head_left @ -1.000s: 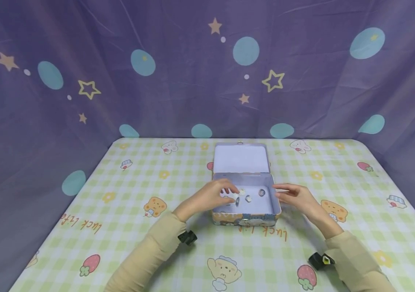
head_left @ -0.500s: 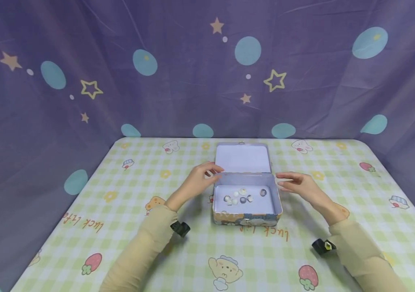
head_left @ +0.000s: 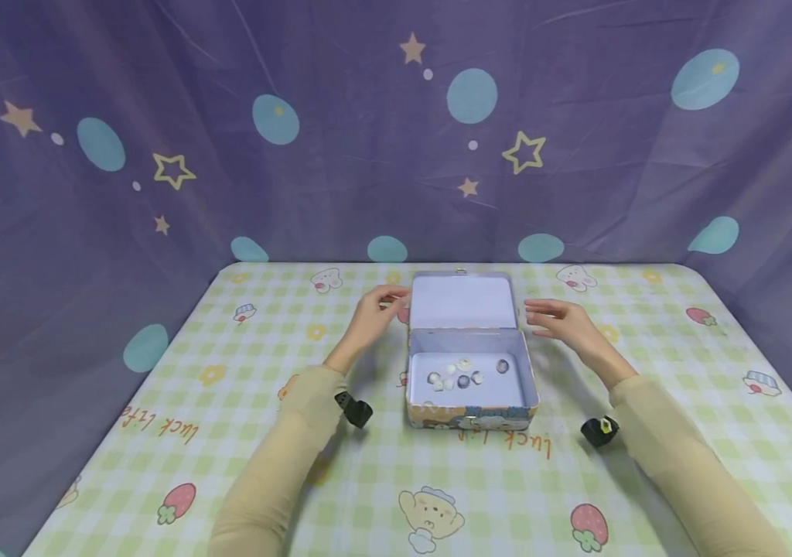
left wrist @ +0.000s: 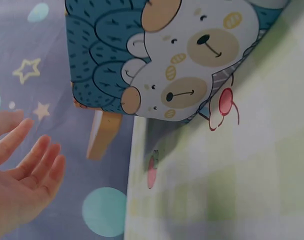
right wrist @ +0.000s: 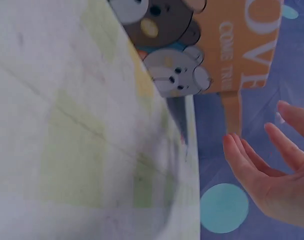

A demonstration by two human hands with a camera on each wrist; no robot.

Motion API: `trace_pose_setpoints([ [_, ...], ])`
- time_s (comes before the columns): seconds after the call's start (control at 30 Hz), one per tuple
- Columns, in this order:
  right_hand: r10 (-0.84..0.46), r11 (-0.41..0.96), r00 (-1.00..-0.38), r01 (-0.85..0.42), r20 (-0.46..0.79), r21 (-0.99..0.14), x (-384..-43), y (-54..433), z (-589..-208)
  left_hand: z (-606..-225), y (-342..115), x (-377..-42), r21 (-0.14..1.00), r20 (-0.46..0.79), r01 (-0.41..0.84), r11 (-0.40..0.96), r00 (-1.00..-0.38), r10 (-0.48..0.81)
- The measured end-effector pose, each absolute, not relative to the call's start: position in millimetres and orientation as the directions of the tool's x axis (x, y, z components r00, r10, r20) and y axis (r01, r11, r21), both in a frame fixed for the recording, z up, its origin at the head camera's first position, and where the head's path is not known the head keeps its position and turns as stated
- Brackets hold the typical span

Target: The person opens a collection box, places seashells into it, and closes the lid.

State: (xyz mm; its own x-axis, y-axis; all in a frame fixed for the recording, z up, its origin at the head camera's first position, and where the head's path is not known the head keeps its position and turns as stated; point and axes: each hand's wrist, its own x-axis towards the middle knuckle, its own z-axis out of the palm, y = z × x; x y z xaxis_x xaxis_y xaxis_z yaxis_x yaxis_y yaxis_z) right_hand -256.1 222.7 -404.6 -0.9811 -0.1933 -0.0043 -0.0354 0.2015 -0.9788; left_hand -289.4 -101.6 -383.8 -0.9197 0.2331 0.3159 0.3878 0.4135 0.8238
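Observation:
A printed tin box (head_left: 469,418) stands with its lid (head_left: 462,302) tipped back behind it. Several small round white and grey pieces (head_left: 463,381) lie on the box's pale floor; their kind is too small to tell. My left hand (head_left: 370,319) hovers at the lid's left edge, holding nothing, its fingers (left wrist: 42,160) loosely bent. Opposite it, my right hand (head_left: 566,329) is beside the lid's right edge, likewise holding nothing. The wrist views show the box's sides with cartoon bears (left wrist: 192,55) and orange lettering panel (right wrist: 237,45), and the fingers look apart from the tin.
A green checked tablecloth (head_left: 229,456) with cartoon prints covers the table under the box. Behind and around it hangs a purple curtain (head_left: 354,155) with stars and turquoise ovals. Black wrist cameras (head_left: 354,410) sit under both sleeves.
My left hand has left the inside of the box and moved back beside the lid. The right hand has moved from the box's right wall back to the lid's right side.

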Motion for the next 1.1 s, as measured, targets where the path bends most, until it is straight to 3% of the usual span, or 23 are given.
trace_pose_setpoints([
  [0.23, -0.177, 0.154, -0.982, 0.039, -0.066, -0.987, -271.4, 222.4, -410.5, -394.4, -104.3, -304.5, 0.855, 0.351, 0.408, 0.319, -0.909, 0.224],
  [0.33, -0.169, 0.111, -0.982, 0.071, -0.089, -0.991, -277.7, 220.3, -413.6, -428.6, -111.9, -335.0, 0.865, 0.377, 0.435, 0.251, -0.892, 0.249],
  [0.47, -0.155, 0.017, -0.979, 0.132, -0.133, -0.991, -285.3, 216.2, -417.4, -490.2, -121.6, -388.7, 0.905, 0.303, 0.360, 0.225, -0.919, 0.250],
  [0.6, -0.132, -0.052, -0.974, 0.195, -0.187, -0.979, -290.5, 213.4, -421.2, -521.2, -120.3, -412.5, 0.961, 0.152, 0.199, 0.192, -0.960, 0.233],
  [0.8, -0.118, -0.068, -0.971, 0.215, -0.206, -0.974, -292.5, 212.2, -424.6, -532.8, -115.7, -414.0, 0.992, 0.100, 0.115, 0.044, -0.959, 0.264],
  [1.1, -0.157, -0.134, -0.971, 0.203, -0.182, -0.970, -294.6, 209.3, -427.3, -531.6, -110.4, -413.1, 0.996, 0.047, 0.064, 0.064, -0.970, 0.239],
])
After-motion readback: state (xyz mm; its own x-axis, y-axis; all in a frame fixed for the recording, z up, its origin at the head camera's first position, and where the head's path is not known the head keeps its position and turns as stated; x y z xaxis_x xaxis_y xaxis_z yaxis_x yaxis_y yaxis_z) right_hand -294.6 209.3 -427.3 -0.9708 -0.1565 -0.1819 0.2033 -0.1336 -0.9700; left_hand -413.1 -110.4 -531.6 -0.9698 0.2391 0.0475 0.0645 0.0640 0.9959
